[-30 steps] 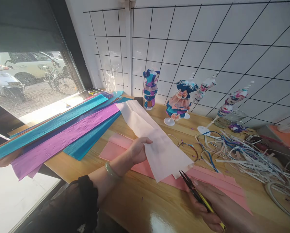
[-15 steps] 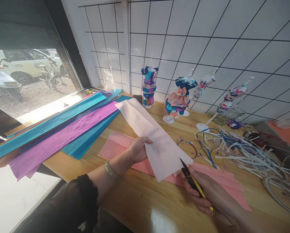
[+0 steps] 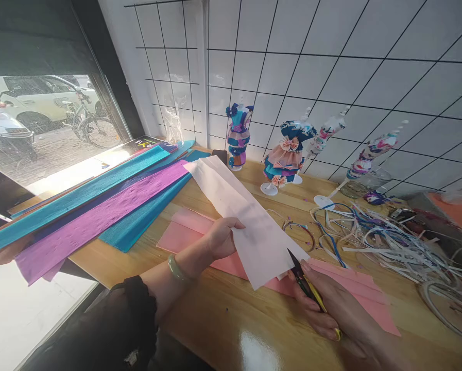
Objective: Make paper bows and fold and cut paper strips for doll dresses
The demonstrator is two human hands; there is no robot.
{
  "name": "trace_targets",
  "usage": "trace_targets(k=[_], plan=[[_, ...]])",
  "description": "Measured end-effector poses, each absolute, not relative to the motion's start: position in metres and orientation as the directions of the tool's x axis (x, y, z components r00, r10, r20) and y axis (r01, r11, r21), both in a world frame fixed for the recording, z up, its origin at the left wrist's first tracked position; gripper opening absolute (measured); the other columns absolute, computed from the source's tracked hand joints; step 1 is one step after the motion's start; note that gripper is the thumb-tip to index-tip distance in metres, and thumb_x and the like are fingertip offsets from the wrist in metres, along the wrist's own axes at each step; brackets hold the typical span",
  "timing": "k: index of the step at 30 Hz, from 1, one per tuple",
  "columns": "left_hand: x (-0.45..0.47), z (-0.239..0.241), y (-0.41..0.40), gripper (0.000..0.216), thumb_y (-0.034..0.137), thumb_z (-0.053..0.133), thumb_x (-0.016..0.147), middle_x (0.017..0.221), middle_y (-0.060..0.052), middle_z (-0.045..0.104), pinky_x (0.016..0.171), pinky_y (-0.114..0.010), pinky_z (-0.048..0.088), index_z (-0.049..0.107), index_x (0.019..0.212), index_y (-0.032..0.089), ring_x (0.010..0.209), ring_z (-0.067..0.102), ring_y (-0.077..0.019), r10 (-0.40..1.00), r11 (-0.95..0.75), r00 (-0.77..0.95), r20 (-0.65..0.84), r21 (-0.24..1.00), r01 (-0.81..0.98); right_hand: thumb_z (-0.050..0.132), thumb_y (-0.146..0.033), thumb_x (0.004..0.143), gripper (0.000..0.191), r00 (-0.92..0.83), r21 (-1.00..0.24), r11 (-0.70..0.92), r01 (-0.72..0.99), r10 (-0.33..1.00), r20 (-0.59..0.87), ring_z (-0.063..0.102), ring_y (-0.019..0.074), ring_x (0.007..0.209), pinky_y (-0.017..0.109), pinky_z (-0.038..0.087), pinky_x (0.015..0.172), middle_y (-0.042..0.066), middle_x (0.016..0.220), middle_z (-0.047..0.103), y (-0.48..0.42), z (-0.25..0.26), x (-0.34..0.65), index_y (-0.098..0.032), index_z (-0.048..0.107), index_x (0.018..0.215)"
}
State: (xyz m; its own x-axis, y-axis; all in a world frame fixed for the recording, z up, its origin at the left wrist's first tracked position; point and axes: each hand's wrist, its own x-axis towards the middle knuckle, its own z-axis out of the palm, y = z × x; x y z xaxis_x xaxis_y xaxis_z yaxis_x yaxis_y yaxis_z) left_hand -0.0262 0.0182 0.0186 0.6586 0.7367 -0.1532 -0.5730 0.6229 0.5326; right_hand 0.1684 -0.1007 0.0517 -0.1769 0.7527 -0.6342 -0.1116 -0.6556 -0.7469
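Paper (image 3: 259, 226) stretches from pinching left hand (image 3: 220, 240) toward right hand (image 3: 329, 298) gripping apparently closed snips (image 3: 301, 280).

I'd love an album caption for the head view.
Left hand holds pale paper; right hand holds yellow-handled snips at its near end.

R hand (image 3: 325, 301) w/ snips (image 3: 314, 294) advanced vs. 1 s earlier: one blade now overlies lower R end of pale sheet (image 3: 254, 221); 2nd blade prob. beneath, hidden.

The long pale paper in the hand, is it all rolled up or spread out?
Spread out: the pale paper shows a long, broad face, with the left hand gripping its edge.
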Motion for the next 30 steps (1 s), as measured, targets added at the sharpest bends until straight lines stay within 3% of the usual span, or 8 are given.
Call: trace_targets(k=[10,21,30], plan=[[-0.0249,0.0206,0.0179,0.046,0.003,0.044,0.066,0.108,-0.014,0.066,0.097,-0.043,0.04,0.061,0.108,0.005,0.105,0.06,-0.0284,0.74,0.629,0.646,-0.187,0.532,-0.567,0.047,-0.067,0.076,0.048,-0.135,-0.746,-0.662,-0.066,0.747,-0.651,0.013,0.0008,0.031,0.015,0.016,0.03,-0.011,0.041,0.029,-0.1002,0.0616,0.1627,-0.02,0.043,0.067],[-0.0255,0.0214,0.0169,0.046,0.002,0.043,0.065,0.105,-0.013,0.067,0.096,-0.044,0.04,0.062,0.106,0.005,0.1,0.062,-0.0272,0.741,0.633,0.639,-0.207,0.532,-0.562,0.052,-0.065,0.074,0.045,-0.142,-0.763,-0.633,-0.132,0.774,-0.617,0.015,-0.0008,0.03,0.013,0.014,0.029,-0.011,0.045,0.033,-0.1016,0.0554,0.1636,-0.02,0.046,0.072],[-0.0253,0.0205,0.0169,0.048,0.002,0.043,0.064,0.104,-0.013,0.067,0.096,-0.044,0.04,0.062,0.107,0.006,0.1,0.061,-0.0273,0.745,0.621,0.642,-0.184,0.545,-0.564,0.046,-0.065,0.078,0.045,-0.14,-0.756,-0.65,-0.081,0.758,-0.636,0.015,0.0002,0.031,0.015,0.015,0.031,-0.01,0.045,0.035,-0.0972,0.0559,0.1636,-0.02,0.048,0.072]])
